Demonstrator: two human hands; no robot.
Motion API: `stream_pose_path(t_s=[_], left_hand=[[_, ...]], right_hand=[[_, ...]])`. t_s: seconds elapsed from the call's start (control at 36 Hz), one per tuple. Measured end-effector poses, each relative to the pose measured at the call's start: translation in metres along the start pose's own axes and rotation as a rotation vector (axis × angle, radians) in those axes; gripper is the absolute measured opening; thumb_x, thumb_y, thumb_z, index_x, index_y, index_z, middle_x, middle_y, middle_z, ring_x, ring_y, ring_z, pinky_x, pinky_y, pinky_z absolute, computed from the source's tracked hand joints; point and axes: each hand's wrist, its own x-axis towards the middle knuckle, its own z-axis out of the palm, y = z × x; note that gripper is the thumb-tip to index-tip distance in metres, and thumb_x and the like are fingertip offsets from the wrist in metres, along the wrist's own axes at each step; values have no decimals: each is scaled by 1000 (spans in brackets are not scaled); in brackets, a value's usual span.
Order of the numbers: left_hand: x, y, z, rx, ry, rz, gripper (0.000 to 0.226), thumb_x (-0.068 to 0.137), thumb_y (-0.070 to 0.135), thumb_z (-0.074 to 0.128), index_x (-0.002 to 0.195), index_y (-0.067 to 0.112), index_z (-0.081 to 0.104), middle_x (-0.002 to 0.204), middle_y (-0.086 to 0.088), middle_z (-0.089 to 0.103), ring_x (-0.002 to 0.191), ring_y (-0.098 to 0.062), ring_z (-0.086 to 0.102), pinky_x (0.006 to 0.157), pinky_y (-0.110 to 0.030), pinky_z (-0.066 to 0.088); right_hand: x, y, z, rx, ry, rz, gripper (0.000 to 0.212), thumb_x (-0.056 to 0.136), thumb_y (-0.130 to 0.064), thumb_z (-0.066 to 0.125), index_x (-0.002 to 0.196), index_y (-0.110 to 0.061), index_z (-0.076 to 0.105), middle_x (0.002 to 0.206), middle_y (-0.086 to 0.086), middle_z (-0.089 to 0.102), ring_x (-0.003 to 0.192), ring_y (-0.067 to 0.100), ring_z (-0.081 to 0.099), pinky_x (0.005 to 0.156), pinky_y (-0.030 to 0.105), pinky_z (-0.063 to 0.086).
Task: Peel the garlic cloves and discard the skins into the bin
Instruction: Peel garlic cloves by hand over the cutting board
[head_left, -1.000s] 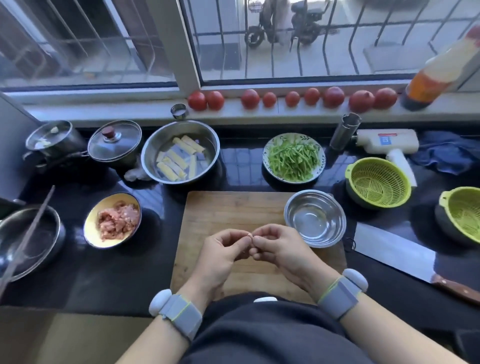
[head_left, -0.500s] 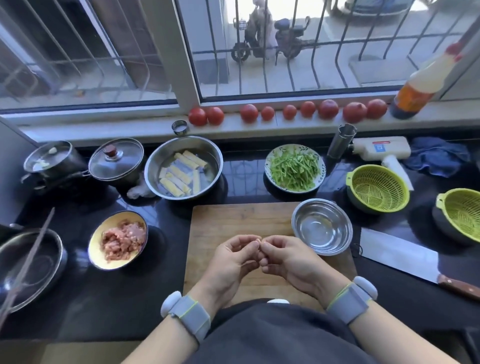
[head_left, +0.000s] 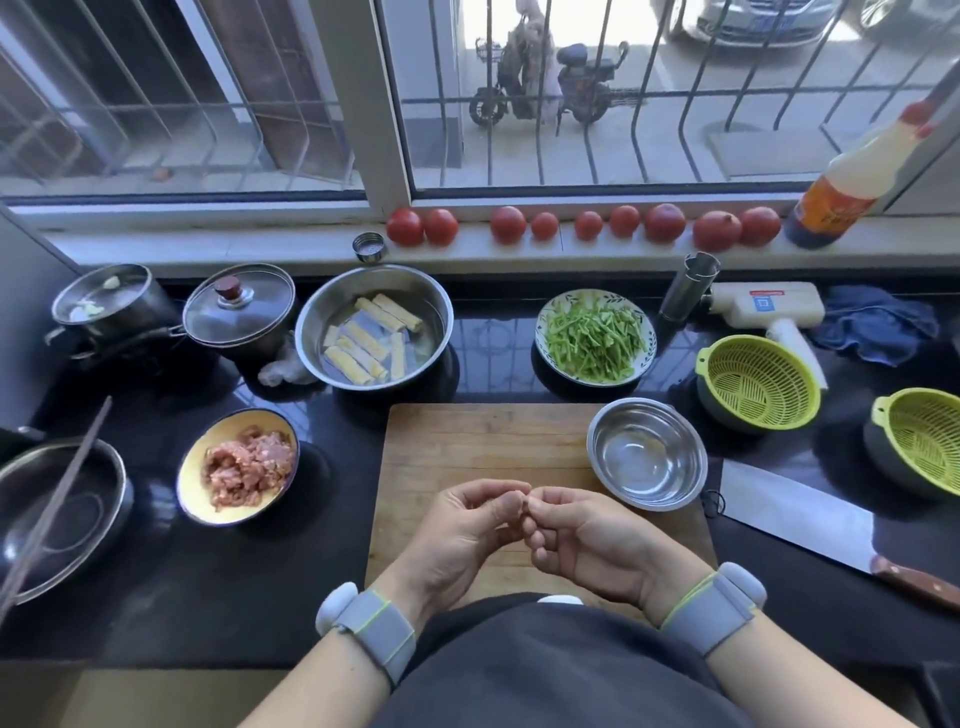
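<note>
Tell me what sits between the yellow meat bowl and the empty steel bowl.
In the head view, the wooden cutting board lies between the meat bowl and the steel bowl, with both hands, left and right, held together over its near part.

— From my remote seat I count nine tomatoes (head_left: 587, 226) along the windowsill. You?

— Nine, yes. I also count two green colanders (head_left: 759, 382), side by side at the right of the surface.

— I see three steel bowls: one with the pale rolls (head_left: 373, 325), one bare by the board (head_left: 647, 458), one at the far left (head_left: 60, 514).

— Agreed. Two pots (head_left: 239, 312), one cutting board (head_left: 483, 447), one cleaver (head_left: 800, 519).

— One plate of green strips (head_left: 595, 336), one yellow bowl of minced meat (head_left: 239, 465), one bottle (head_left: 852, 179).

— And two hands (head_left: 457, 540), each with one wristband (head_left: 374, 626).
</note>
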Motion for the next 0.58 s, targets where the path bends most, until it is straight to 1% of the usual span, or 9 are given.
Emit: stream_pose_path(t_s=[0.08, 0.17, 0.22, 0.31, 0.36, 0.42, 0.44, 0.53, 0.58], left_hand=[[1, -3, 2, 4, 33, 29, 19, 79, 3, 71, 96, -5, 73, 80, -21, 67, 64, -23, 66, 68, -33, 59], [3, -6, 1, 108, 80, 115, 16, 79, 5, 75, 94, -3, 75, 84, -22, 70, 70, -24, 67, 72, -33, 58], [6, -8, -1, 275, 138, 215, 11, 82, 3, 76, 92, -1, 77, 90, -18, 75, 78, -23, 69, 77, -32, 58], [8, -8, -3, 557, 160, 391, 7, 83, 5, 78, 88, 10, 80, 91, -6, 76, 87, -18, 72, 82, -33, 57], [8, -6, -3, 696, 163, 497, 8, 83, 7, 79, 86, 13, 81, 88, 0, 75, 87, -13, 71, 80, -25, 55], [8, -4, -2, 771, 169, 574, 8, 82, 7, 80, 85, 15, 81, 86, 3, 73, 85, -12, 71, 76, -18, 52], [9, -4, -2, 800, 174, 603, 8, 82, 8, 80, 84, 16, 81, 85, 5, 72, 85, -12, 70, 75, -16, 51], [11, -5, -4, 896, 185, 674, 7, 82, 11, 81, 86, 17, 80, 85, 8, 73, 85, -10, 71, 76, -20, 53], [12, -6, -8, 937, 195, 689, 9, 84, 10, 80, 89, 18, 80, 86, 10, 75, 85, -8, 71, 77, -21, 54]], right_hand=[[0, 1, 2, 61, 13, 0, 8, 95, -6, 58, 88, -7, 62, 76, 9, 58, 60, 12, 55, 57, 23, 52], [2, 2, 5, 58, 47, -16, 8, 93, -7, 60, 86, -7, 63, 75, 9, 59, 60, 13, 55, 56, 23, 53], [3, 3, 7, 24, 92, -49, 11, 96, -6, 59, 85, -6, 62, 73, 9, 59, 58, 13, 55, 55, 23, 53], [4, 4, 9, -27, 156, -120, 16, 99, -6, 57, 84, -3, 64, 70, 9, 59, 56, 13, 53, 54, 23, 52], [4, 5, 10, -62, 185, -161, 17, 99, -6, 57, 85, -2, 65, 69, 9, 59, 56, 12, 53, 53, 22, 52], [5, 6, 10, -102, 216, -201, 15, 99, -6, 58, 86, -2, 65, 70, 10, 59, 56, 12, 54, 53, 23, 52], [6, 6, 11, -127, 235, -223, 14, 99, -6, 59, 88, -1, 65, 71, 10, 60, 57, 13, 55, 54, 24, 53], [5, 4, 11, -240, 297, -281, 13, 99, -7, 60, 92, 2, 66, 73, 10, 61, 61, 14, 56, 57, 27, 54], [5, 2, 10, -317, 340, -304, 13, 100, -6, 59, 91, 2, 65, 72, 10, 60, 61, 15, 54, 57, 28, 54]])
